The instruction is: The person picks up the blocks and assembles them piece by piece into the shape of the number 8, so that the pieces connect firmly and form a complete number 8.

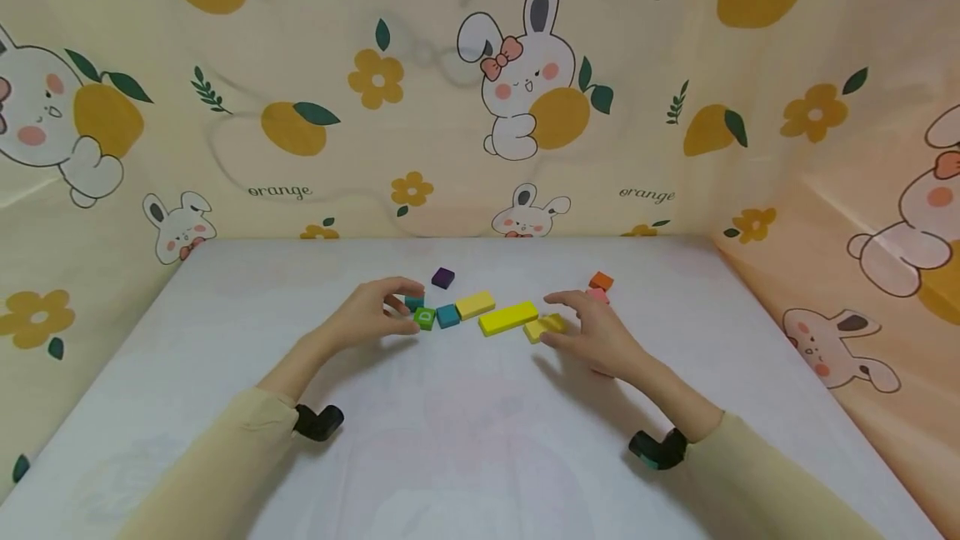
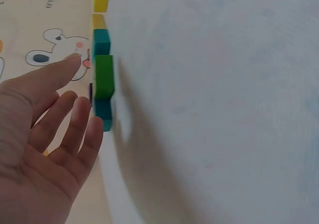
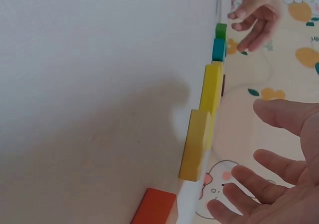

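Note:
My left hand (image 1: 371, 311) hovers beside a green block (image 1: 424, 319) marked with a letter and a teal block (image 1: 415, 302). In the left wrist view its fingers are loosely bent, with no block held. A blue block (image 1: 447, 316), a pale yellow block (image 1: 476, 305) and a long bright yellow block (image 1: 508, 318) continue the row rightward. Over its right end is my right hand (image 1: 603, 336), near another pale yellow block (image 1: 534, 331) that it partly hides. The right wrist view shows that hand's fingers spread and holding nothing, with a red block (image 3: 154, 206) nearby.
Behind the row lies a purple block (image 1: 443, 277). An orange block (image 1: 601, 281) and a partly hidden pink block (image 1: 598, 296) sit beyond my right hand. The white tabletop (image 1: 450, 440) meets a printed cloth backdrop (image 1: 435, 140) at the back and sides.

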Action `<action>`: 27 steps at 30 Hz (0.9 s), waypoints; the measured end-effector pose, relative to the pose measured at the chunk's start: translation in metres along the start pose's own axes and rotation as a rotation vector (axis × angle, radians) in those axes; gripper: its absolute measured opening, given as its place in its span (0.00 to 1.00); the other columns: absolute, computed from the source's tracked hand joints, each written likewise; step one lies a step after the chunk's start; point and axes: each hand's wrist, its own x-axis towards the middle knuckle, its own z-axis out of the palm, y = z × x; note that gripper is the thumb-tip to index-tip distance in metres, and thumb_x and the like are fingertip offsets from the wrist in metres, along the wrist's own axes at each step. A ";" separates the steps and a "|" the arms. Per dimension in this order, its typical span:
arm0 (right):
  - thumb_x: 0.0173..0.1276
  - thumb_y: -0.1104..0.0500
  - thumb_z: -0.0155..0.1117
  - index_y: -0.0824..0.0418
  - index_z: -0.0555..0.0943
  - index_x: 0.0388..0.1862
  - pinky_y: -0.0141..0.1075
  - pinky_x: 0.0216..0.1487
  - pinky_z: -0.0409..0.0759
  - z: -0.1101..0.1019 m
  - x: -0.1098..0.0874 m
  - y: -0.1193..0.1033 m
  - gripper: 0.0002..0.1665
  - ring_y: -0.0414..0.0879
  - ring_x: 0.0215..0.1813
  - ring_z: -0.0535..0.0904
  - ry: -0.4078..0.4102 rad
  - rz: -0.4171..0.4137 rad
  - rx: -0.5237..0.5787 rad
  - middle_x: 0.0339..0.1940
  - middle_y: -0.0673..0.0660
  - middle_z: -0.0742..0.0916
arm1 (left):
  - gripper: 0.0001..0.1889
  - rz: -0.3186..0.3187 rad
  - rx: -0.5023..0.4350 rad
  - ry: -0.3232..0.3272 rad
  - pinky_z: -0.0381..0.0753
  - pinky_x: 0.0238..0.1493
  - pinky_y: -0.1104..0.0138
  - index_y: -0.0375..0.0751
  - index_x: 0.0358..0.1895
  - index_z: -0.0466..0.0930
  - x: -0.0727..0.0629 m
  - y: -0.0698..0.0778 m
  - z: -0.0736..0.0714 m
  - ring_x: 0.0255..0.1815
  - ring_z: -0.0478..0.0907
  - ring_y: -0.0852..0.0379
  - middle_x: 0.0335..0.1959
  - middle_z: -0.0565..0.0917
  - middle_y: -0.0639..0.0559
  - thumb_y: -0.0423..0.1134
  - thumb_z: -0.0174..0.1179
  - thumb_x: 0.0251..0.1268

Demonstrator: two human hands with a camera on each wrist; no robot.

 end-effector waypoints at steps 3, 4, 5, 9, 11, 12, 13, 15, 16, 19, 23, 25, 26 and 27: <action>0.61 0.55 0.74 0.66 0.76 0.62 0.54 0.57 0.73 0.001 0.002 0.003 0.33 0.58 0.63 0.72 -0.002 0.017 0.028 0.60 0.59 0.81 | 0.30 -0.041 0.004 -0.001 0.81 0.45 0.63 0.37 0.61 0.76 0.005 -0.003 0.005 0.43 0.79 0.51 0.56 0.80 0.45 0.33 0.74 0.54; 0.62 0.56 0.74 0.67 0.76 0.62 0.54 0.57 0.74 0.001 0.003 0.004 0.32 0.58 0.63 0.72 -0.003 0.027 0.039 0.60 0.60 0.81 | 0.29 -0.054 0.006 -0.001 0.80 0.45 0.63 0.38 0.61 0.76 0.006 -0.003 0.007 0.42 0.79 0.52 0.55 0.81 0.45 0.33 0.75 0.53; 0.62 0.56 0.74 0.67 0.76 0.62 0.54 0.57 0.74 0.002 0.003 0.006 0.32 0.58 0.63 0.73 -0.003 0.038 0.050 0.59 0.60 0.81 | 0.29 -0.068 0.006 0.001 0.80 0.45 0.63 0.38 0.60 0.77 0.007 -0.003 0.009 0.41 0.79 0.52 0.55 0.81 0.46 0.33 0.75 0.53; 0.62 0.57 0.74 0.68 0.76 0.62 0.54 0.56 0.75 0.003 0.005 0.012 0.32 0.59 0.62 0.73 -0.007 0.073 0.092 0.59 0.63 0.80 | 0.28 -0.089 0.018 0.013 0.80 0.44 0.64 0.39 0.59 0.78 0.010 -0.004 0.013 0.39 0.78 0.53 0.52 0.82 0.50 0.33 0.75 0.52; 0.62 0.57 0.74 0.68 0.76 0.62 0.53 0.55 0.76 0.004 0.006 0.013 0.32 0.60 0.62 0.73 -0.011 0.084 0.102 0.59 0.63 0.80 | 0.27 -0.085 0.022 0.024 0.80 0.43 0.64 0.38 0.58 0.78 0.011 -0.004 0.014 0.38 0.77 0.53 0.50 0.82 0.51 0.32 0.75 0.52; 0.62 0.57 0.74 0.67 0.76 0.62 0.52 0.55 0.76 0.004 0.007 0.014 0.32 0.59 0.62 0.73 -0.017 0.088 0.106 0.59 0.63 0.80 | 0.27 -0.082 0.027 0.028 0.80 0.42 0.64 0.38 0.58 0.78 0.011 -0.004 0.014 0.38 0.77 0.53 0.48 0.83 0.51 0.32 0.75 0.52; 0.62 0.57 0.74 0.67 0.76 0.62 0.52 0.55 0.76 0.005 0.007 0.014 0.32 0.59 0.61 0.74 -0.021 0.092 0.112 0.59 0.63 0.80 | 0.27 -0.079 0.031 0.032 0.79 0.41 0.64 0.38 0.57 0.79 0.011 -0.004 0.014 0.37 0.76 0.53 0.47 0.83 0.52 0.32 0.75 0.52; 0.62 0.56 0.74 0.67 0.76 0.62 0.50 0.54 0.77 0.006 0.008 0.013 0.32 0.59 0.60 0.74 -0.028 0.093 0.122 0.59 0.63 0.80 | 0.26 -0.073 0.051 0.039 0.78 0.39 0.64 0.38 0.56 0.79 0.011 -0.005 0.014 0.35 0.75 0.52 0.44 0.84 0.53 0.33 0.76 0.51; 0.62 0.56 0.74 0.67 0.76 0.62 0.49 0.54 0.77 0.007 0.009 0.013 0.32 0.58 0.59 0.75 -0.031 0.092 0.130 0.58 0.63 0.80 | 0.26 -0.071 0.062 0.042 0.77 0.38 0.64 0.38 0.55 0.80 0.011 -0.005 0.014 0.34 0.75 0.52 0.43 0.84 0.54 0.33 0.76 0.51; 0.62 0.57 0.74 0.68 0.76 0.61 0.48 0.53 0.78 0.010 0.010 0.011 0.32 0.57 0.57 0.76 -0.030 0.086 0.149 0.57 0.63 0.81 | 0.26 -0.073 0.091 0.040 0.74 0.37 0.62 0.39 0.54 0.81 0.011 -0.006 0.013 0.32 0.73 0.52 0.40 0.85 0.56 0.35 0.77 0.50; 0.62 0.56 0.74 0.67 0.76 0.61 0.48 0.53 0.78 0.012 0.010 0.010 0.32 0.56 0.57 0.76 -0.025 0.092 0.147 0.57 0.62 0.81 | 0.26 -0.072 0.109 0.015 0.74 0.39 0.62 0.40 0.55 0.81 0.010 -0.008 0.011 0.33 0.73 0.53 0.42 0.85 0.57 0.36 0.77 0.50; 0.62 0.56 0.74 0.67 0.76 0.61 0.49 0.54 0.78 0.013 0.009 0.010 0.32 0.56 0.56 0.75 -0.020 0.099 0.140 0.56 0.62 0.81 | 0.26 -0.074 0.117 -0.003 0.75 0.38 0.63 0.40 0.56 0.81 0.010 -0.009 0.011 0.33 0.73 0.54 0.43 0.85 0.56 0.37 0.76 0.51; 0.62 0.56 0.74 0.67 0.76 0.61 0.49 0.54 0.78 0.013 0.009 0.010 0.32 0.56 0.56 0.75 -0.018 0.101 0.136 0.56 0.62 0.81 | 0.26 -0.075 0.117 -0.009 0.75 0.38 0.63 0.40 0.56 0.81 0.009 -0.009 0.010 0.32 0.74 0.54 0.44 0.85 0.56 0.36 0.76 0.52; 0.62 0.56 0.74 0.67 0.76 0.61 0.49 0.54 0.77 0.013 0.010 0.010 0.31 0.56 0.56 0.75 -0.015 0.101 0.133 0.56 0.62 0.81 | 0.26 -0.079 0.113 -0.015 0.75 0.37 0.63 0.40 0.56 0.80 0.009 -0.010 0.010 0.32 0.74 0.55 0.45 0.85 0.55 0.36 0.76 0.52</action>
